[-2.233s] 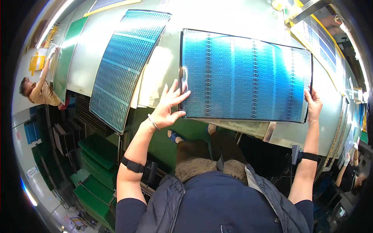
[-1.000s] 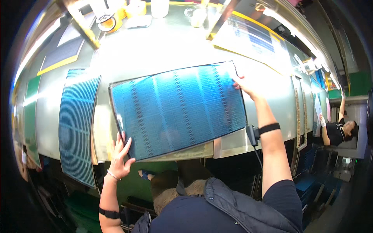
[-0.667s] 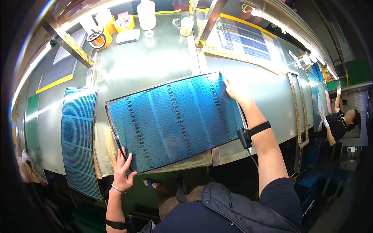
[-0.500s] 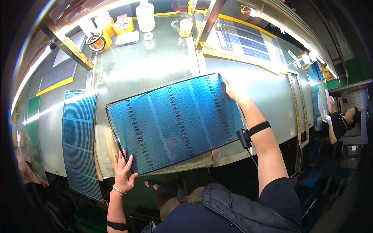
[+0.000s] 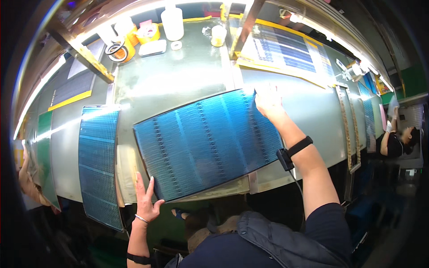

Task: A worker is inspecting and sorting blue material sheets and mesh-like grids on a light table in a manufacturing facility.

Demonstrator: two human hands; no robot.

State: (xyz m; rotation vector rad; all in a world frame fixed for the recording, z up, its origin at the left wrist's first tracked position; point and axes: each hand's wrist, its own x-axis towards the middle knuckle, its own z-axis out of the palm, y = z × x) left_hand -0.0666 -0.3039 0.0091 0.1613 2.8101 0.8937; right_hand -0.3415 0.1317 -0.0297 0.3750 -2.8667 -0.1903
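A large blue panel (image 5: 210, 143) with rows of fine circuit patterns lies at a slant on the workbench, its near edge at the bench front. Beside its lower left corner is my left hand (image 5: 147, 203), fingers spread, thumb touching or nearly touching the corner. At the upper right corner is my right hand (image 5: 269, 102), fingers stretched out and partly washed out by glare. Neither hand is wrapped round the panel; whether the right one still touches its edge I cannot tell. To the left, a second blue panel (image 5: 98, 165) lies lengthwise, overhanging the bench front.
Tape rolls (image 5: 118, 51), a white bottle (image 5: 172, 24) and a small jar (image 5: 218, 35) stand at the back. Metal posts (image 5: 80, 51) rise from the bench (image 5: 174, 80). Patterned sheets (image 5: 286, 51) lie back right. A co-worker (image 5: 393, 140) is at far right, another person's arm (image 5: 29, 178) at far left.
My right hand's fingers have spread and come off the panel's corner. My left fingers have come away from its left edge. The co-worker at right has raised their hands. The whole view has shifted slightly.
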